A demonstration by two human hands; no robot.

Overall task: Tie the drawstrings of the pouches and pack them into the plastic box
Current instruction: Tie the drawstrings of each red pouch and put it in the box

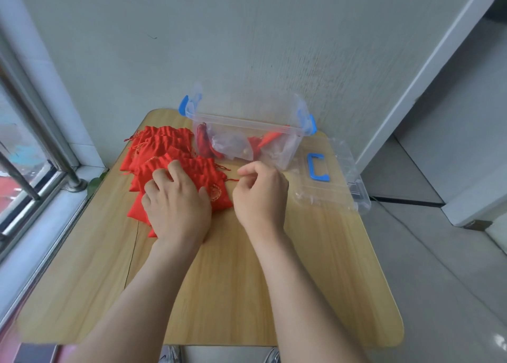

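Several red drawstring pouches (162, 149) lie in a loose pile on the left part of the wooden table (247, 280). My left hand (175, 201) lies flat on the nearest pouch (216, 192) with spread fingers, pressing it down. My right hand (260, 192) is just right of that pouch and pinches its thin red drawstring (231, 179) between thumb and forefinger. The clear plastic box (247, 135) with blue latches stands open at the table's far edge; red pouches and a clear bag show through its wall.
The box's clear lid (329, 179) with a blue handle lies on the table's right side, overhanging the edge. A wall rises right behind the box. A window with metal bars (33, 149) runs along the left. Grey floor lies to the right.
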